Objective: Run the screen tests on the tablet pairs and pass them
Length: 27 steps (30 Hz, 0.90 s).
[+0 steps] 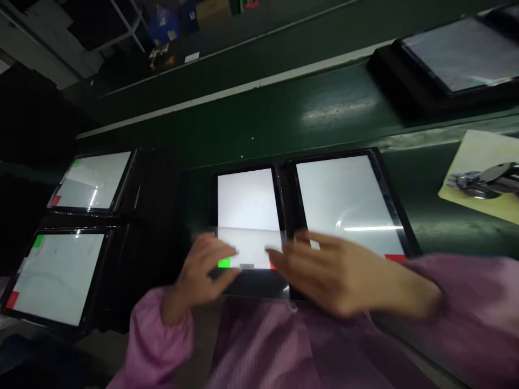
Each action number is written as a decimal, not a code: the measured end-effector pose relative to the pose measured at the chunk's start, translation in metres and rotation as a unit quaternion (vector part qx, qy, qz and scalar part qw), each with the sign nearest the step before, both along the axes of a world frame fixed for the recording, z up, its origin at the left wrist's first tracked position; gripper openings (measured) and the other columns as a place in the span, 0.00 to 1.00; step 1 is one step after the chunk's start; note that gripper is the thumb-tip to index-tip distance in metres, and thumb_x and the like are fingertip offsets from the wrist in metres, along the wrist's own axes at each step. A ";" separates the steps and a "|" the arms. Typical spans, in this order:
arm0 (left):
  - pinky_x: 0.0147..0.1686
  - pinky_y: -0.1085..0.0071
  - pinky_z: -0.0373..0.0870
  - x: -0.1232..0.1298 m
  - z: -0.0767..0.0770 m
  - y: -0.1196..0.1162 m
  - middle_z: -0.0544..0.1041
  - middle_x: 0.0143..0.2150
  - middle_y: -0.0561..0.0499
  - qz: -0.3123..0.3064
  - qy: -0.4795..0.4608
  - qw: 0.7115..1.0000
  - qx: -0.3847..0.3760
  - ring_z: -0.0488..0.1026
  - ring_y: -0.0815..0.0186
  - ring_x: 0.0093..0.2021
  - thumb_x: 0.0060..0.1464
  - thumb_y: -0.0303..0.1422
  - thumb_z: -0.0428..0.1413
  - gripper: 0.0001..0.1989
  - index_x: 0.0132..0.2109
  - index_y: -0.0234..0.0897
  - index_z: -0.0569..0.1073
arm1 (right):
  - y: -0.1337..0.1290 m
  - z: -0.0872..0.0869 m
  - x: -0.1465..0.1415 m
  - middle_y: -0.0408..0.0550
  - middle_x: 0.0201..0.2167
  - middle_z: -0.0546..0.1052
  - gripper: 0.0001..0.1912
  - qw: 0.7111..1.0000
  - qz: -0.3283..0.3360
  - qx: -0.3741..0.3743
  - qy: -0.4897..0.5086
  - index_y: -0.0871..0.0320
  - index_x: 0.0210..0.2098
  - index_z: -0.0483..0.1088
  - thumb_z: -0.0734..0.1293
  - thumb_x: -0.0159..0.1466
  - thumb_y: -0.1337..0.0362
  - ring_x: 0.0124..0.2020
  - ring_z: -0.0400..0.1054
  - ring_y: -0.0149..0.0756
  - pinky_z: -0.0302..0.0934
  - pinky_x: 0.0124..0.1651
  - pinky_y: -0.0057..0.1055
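A tablet-like panel (248, 202) with a lit white screen lies in front of me, green and red blocks at its lower corners. My left hand (206, 266) is over its lower left corner, thumb and fingers apart. Over the lower right corner is my right hand (320, 267), blurred, its fingers extended to the left. A faint clear sheet (248, 237) seems to cover the lower part of the screen, between both hands; whether the fingers pinch its edges is too blurred to tell. Right beside it lies a second panel (344, 194), partly hidden by my right hand.
Two more lit panels (95, 181) (59, 275) lie at the left on dark stands. Another panel (462, 54) sits on a black block at the upper right. Metal objects (482, 181) rest on yellow paper (462, 156) at the right. A pale strip (259, 84) crosses the green surface.
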<state>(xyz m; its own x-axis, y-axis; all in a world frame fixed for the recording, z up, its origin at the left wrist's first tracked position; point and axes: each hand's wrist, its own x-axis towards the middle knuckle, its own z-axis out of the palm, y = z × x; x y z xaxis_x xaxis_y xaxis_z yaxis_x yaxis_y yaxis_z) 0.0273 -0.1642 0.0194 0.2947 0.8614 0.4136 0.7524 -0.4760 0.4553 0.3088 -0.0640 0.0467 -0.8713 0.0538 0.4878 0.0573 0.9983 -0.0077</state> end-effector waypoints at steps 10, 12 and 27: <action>0.69 0.29 0.60 -0.022 0.012 0.058 0.80 0.62 0.41 0.174 0.102 0.975 -0.091 0.76 0.45 0.65 0.71 0.41 0.54 0.17 0.62 0.42 0.74 | 0.068 -0.017 0.030 0.61 0.65 0.74 0.16 0.959 -0.280 -0.021 -0.044 0.56 0.49 0.81 0.61 0.77 0.60 0.61 0.70 0.61 0.68 0.55 0.58; 0.71 0.38 0.64 -0.028 0.001 0.007 0.80 0.62 0.45 0.129 0.112 0.984 -0.039 0.77 0.52 0.64 0.71 0.35 0.55 0.17 0.64 0.46 0.73 | 0.027 -0.019 0.053 0.57 0.61 0.76 0.17 0.975 -0.218 -0.040 -0.018 0.54 0.53 0.79 0.59 0.77 0.64 0.59 0.73 0.52 0.68 0.56 0.54; 0.72 0.52 0.62 -0.028 -0.027 -0.014 0.78 0.61 0.44 0.149 0.074 0.984 0.067 0.76 0.57 0.63 0.68 0.29 0.58 0.16 0.61 0.43 0.76 | -0.021 -0.034 0.095 0.55 0.59 0.77 0.12 0.946 -0.316 -0.072 0.023 0.56 0.52 0.77 0.63 0.77 0.61 0.57 0.72 0.49 0.62 0.58 0.48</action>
<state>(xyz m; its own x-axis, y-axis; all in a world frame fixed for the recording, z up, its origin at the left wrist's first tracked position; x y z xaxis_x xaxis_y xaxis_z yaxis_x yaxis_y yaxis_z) -0.0002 -0.1778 -0.0075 0.1023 0.8595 0.5009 0.9207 -0.2725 0.2795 0.4034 -0.0852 0.0123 -0.6220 0.6247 0.4720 0.6381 0.7538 -0.1569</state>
